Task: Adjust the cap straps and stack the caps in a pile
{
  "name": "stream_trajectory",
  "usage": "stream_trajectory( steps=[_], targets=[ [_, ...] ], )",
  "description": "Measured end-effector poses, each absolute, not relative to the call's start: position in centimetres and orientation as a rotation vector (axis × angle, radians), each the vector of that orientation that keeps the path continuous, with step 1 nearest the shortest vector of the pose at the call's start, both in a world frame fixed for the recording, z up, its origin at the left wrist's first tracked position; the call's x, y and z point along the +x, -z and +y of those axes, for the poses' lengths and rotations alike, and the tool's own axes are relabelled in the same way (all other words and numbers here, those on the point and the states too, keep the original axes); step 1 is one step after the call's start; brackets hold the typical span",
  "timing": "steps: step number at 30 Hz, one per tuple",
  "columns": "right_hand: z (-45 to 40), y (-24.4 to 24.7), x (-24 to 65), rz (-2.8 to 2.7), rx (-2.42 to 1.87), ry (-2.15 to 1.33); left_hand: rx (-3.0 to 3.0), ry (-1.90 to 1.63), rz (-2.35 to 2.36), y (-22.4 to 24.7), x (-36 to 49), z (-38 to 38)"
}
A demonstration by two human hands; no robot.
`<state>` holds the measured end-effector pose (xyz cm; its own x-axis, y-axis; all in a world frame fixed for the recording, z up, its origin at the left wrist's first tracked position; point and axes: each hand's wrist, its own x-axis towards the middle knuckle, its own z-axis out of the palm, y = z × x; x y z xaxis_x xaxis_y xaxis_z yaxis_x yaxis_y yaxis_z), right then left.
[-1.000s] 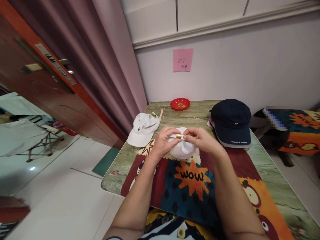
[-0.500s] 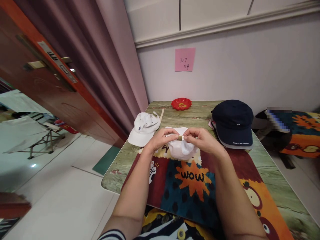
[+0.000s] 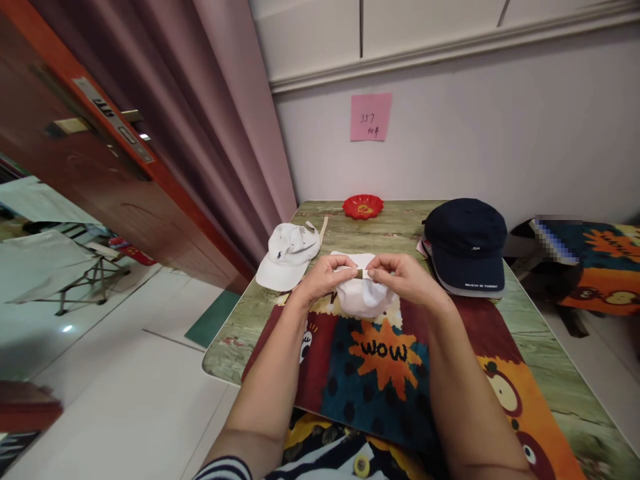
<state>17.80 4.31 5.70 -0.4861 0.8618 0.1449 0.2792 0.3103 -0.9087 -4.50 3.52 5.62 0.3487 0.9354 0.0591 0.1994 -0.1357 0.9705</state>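
Note:
A white cap [image 3: 367, 299] lies on the colourful mat in front of me, its back strap towards me and its brim pointing away. My left hand [image 3: 327, 275] pinches the strap on the left of a small brass-coloured buckle [image 3: 359, 273]. On the buckle's other side, my right hand [image 3: 395, 272] grips the strap between thumb and fingers. Part of the strap is hidden under the fingertips. Left of my hands sits another white cap [image 3: 289, 255] with a small dark logo, its strap end sticking up loose.
Navy caps [image 3: 466, 243], stacked with a grey brim beneath, stand at the table's right. A red scalloped dish [image 3: 363, 207] is at the back. The patterned mat [image 3: 345, 393] covers the front of the wood-look table [image 3: 227, 347]. A door [image 3: 130, 200] and curtain [image 3: 225, 133] flank the left.
Both hands stay at the buckle with barely any motion. The view has shifted very slightly.

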Motion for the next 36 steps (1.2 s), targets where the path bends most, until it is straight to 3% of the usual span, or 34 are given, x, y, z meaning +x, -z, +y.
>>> stream_trajectory(
  steps=[12, 18, 30, 36],
  targets=[
    [5.0, -5.2, 20.3, -1.935, -0.911, -1.320, 1.475, -0.996, 0.997, -6.1, -5.0, 3.3],
    [5.2, -5.0, 20.5, -1.788, -0.850, -1.462, 1.531, -0.842, 0.995, -6.1, -5.6, 3.5],
    [5.7, -4.3, 20.8, -1.830, -0.895, -1.399, 1.569, -0.821, 1.064, -5.7, -5.8, 3.6],
    [5.6, -4.3, 20.1, -1.842, -0.891, -1.408, 1.630, -0.608, 1.077, -5.6, -7.0, 3.8]
  ],
)
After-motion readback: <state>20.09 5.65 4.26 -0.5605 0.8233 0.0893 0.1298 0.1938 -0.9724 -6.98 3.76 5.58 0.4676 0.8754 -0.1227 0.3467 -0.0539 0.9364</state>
